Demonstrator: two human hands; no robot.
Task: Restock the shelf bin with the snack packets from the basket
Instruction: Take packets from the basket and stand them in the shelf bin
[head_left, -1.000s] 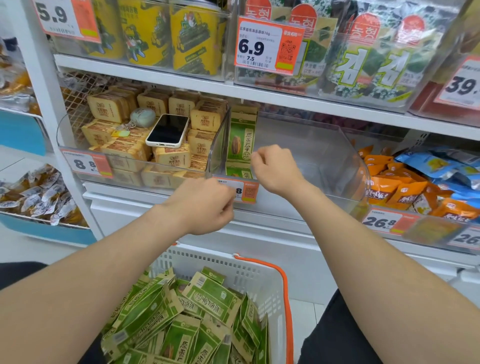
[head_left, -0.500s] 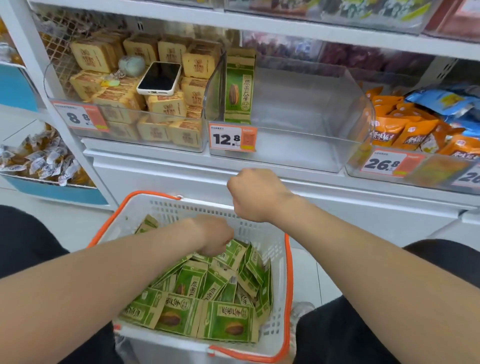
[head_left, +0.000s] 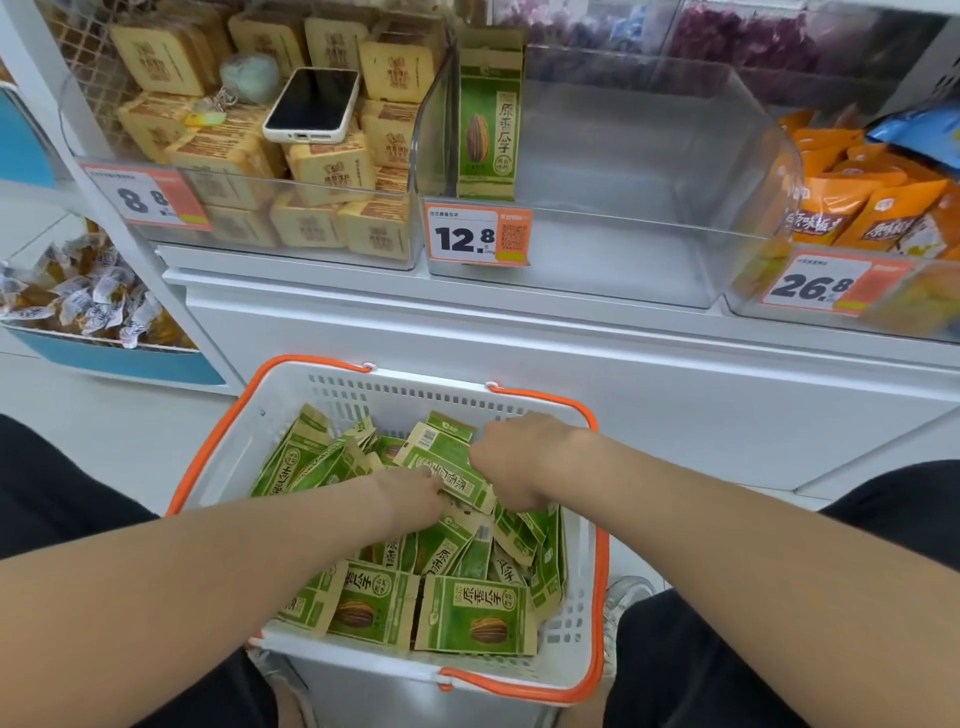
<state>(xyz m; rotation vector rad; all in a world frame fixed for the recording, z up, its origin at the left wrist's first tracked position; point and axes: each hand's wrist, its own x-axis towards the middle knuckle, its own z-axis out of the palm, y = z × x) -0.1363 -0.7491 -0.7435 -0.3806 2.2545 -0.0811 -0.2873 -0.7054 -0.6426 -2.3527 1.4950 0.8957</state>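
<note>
Green-and-tan flat seed packets (head_left: 475, 621), heaped in white orange-handled plastic basket (head_left: 576, 618) below clear plastic shelf bin (head_left: 623, 249): likely light, crinkly, slippery when stacked, best pinched across flat faces; my left hand (head_left: 415, 493) pinches one, my right hand (head_left: 519, 457) curls into the heap, grip hidden.

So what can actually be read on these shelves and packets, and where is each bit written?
"8.8": left price tag, before the tan packets.
"12.8": middle price tag, on the clear shelf bin.
"26.8": right price tag, before the orange packets.
"原香瓜子": upright green packet in that bin; also front packet in the basket.
Unreadable: tags' small print, tan and orange packets' lettering.
</note>
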